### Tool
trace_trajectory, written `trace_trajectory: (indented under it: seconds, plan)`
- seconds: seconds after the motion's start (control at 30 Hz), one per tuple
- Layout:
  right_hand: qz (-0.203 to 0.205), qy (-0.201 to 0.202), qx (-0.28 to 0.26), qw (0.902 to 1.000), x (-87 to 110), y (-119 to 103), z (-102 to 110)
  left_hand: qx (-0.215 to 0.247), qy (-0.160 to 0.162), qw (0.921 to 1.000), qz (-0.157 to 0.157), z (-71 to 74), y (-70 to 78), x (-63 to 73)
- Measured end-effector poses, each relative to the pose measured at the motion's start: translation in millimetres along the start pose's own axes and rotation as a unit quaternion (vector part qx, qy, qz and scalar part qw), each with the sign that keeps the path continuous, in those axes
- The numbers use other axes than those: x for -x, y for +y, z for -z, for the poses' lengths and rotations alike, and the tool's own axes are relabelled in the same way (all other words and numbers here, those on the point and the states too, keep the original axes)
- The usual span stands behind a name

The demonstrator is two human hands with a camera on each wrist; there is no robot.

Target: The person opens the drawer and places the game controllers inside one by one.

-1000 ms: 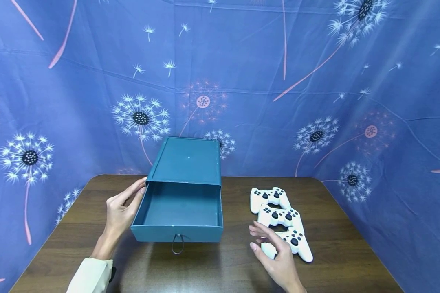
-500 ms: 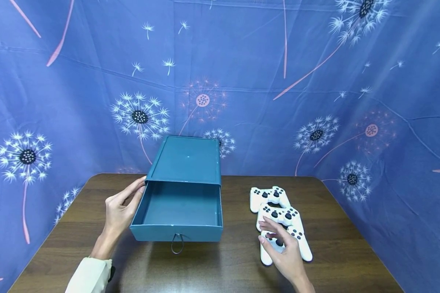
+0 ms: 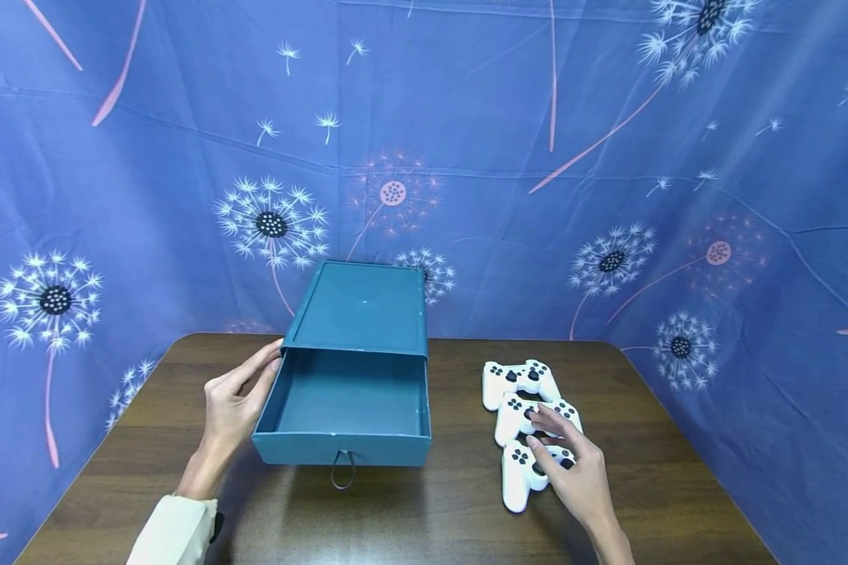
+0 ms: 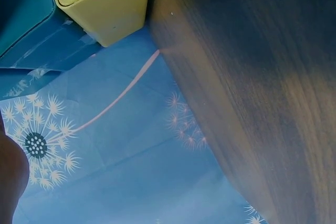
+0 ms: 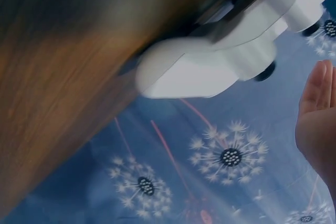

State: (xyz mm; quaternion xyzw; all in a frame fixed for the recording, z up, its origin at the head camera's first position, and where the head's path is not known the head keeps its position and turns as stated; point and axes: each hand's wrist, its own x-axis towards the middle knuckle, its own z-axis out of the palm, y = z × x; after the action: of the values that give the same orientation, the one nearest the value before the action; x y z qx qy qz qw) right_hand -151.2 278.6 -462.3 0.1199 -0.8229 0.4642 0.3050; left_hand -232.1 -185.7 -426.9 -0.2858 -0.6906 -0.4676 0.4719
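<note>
A teal drawer box (image 3: 363,306) stands at the table's back, its drawer (image 3: 342,449) pulled out and bare inside. My left hand (image 3: 235,404) touches the box's left side beside the drawer, fingers stretched out and tips partly hidden. Three white game controllers lie in a column to the right: a far one (image 3: 495,388), a middle one (image 3: 511,416) and a near one (image 3: 516,479). Over the near and middle controllers hovers my right hand (image 3: 579,467), thumb and fingers apart with nothing between them. The right wrist view shows a controller (image 5: 184,72) beside that hand (image 5: 317,135).
In the left wrist view a yellow tier (image 4: 105,14) sits beneath the teal one. A wire loop (image 3: 342,471) hangs from the drawer front. Behind the wooden table (image 3: 452,502) hangs a blue dandelion-print cloth (image 3: 466,235).
My right hand has moved right and slightly away from me across the near controller, uncovering that controller's left grip. The left hand, box and controllers stay where they were.
</note>
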Motion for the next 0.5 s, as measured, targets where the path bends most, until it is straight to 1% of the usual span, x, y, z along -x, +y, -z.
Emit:
trace_trajectory:
  seconds: [0.23,0.5]
  plan:
    - [-0.027,0.003,0.026,0.9993,-5.1,10.9,5.5,-0.001,-0.001,1.0,0.001,0.4,3.1,-1.9]
    - [-0.038,-0.002,0.048,0.9981,-12.8,22.4,8.0,0.005,-0.005,1.0,0.003,0.9,4.3,-2.6]
